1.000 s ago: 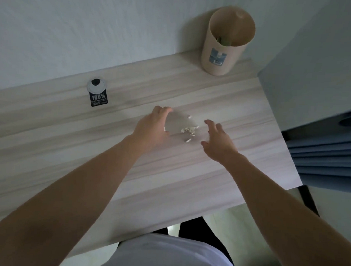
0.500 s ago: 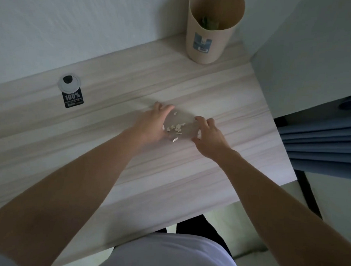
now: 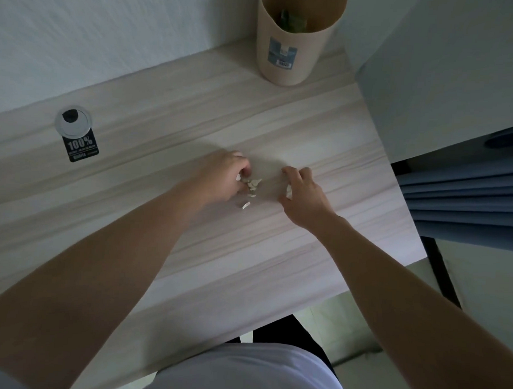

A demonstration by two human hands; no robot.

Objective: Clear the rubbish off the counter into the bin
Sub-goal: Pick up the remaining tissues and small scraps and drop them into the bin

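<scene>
Hands have closed in: left hand (image 3: 221, 178) pinches scraps (image 3: 253, 184) on the counter (image 3: 324, 144); right hand (image 3: 303, 193) curls round a white bit. One scrap (image 3: 246, 205) lies loose. Gathering nearly done; bin (image 3: 295, 35) waits behind.

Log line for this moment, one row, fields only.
phase: gathering | left hand: pinching white scraps | right hand: holds a scrap | stray scrap: on counter | bin: upright, far corner

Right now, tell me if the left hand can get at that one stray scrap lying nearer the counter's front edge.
Probably yes. The stray scrap lies bare on the counter just below the left hand, with nothing over it. The hand's fingers are curled at the scrap pile, so it would need to shift back slightly.
</scene>
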